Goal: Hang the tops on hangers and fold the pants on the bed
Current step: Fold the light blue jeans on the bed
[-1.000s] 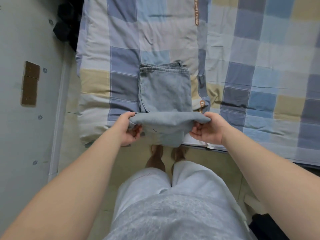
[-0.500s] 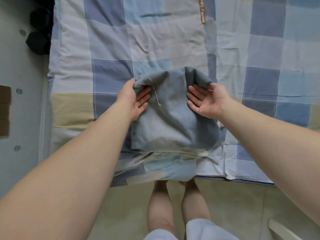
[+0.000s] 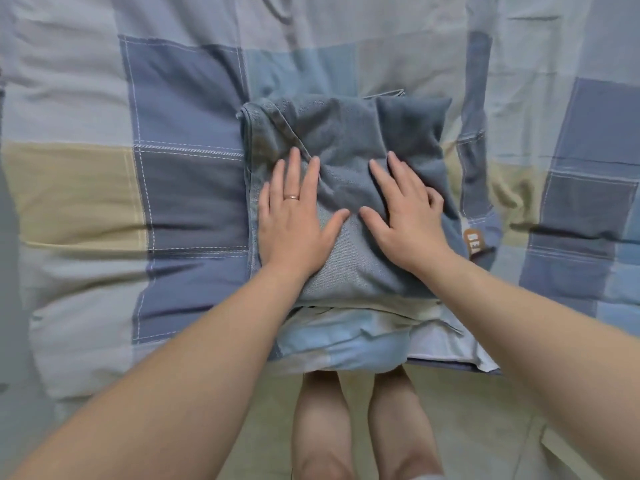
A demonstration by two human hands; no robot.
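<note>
Your left hand and right hand spread flat on folded jeans, bed edge just behind your wrists, bare quilt beyond fingertips.

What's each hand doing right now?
Left hand: open, pressing flat on the folded jeans.
Right hand: open, also pressing on them.

a thin, perhaps gold ring on the left grip.

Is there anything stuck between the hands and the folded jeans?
No, nothing that shows. The left hand and the right hand both rest flat right on top of the folded jeans, and the jeans lie on the checked bedcover.
</note>
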